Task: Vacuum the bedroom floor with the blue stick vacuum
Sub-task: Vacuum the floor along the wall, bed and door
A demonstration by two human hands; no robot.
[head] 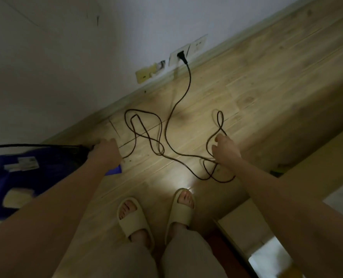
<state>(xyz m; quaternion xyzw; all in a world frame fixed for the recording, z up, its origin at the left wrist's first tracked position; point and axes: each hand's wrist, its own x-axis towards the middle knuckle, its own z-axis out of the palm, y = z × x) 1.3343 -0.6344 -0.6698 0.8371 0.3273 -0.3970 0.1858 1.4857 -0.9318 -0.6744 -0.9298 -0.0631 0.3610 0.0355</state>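
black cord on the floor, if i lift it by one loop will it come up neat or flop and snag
Likely floppy: the black cord lies in loose, crossing loops on the wood floor, so lifting one may drag the others and tangle. Its plug sits in the wall socket, so that end should resist. The right hand seems to have some strands gathered.

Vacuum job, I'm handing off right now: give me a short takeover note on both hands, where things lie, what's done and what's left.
Left hand: closed on the blue stick vacuum, at its left-side end where the cord enters.
Right hand: loosely pinching a strand of the black cord; grip not firm.
Cord: plug is seated in the wall outlet; the rest lies in tangled loops on the wood floor, just ahead of the slippers.
Done: plugged in.
Left: clear the loops away from the feet, then vacuum the floor. No vacuuming is evident yet.
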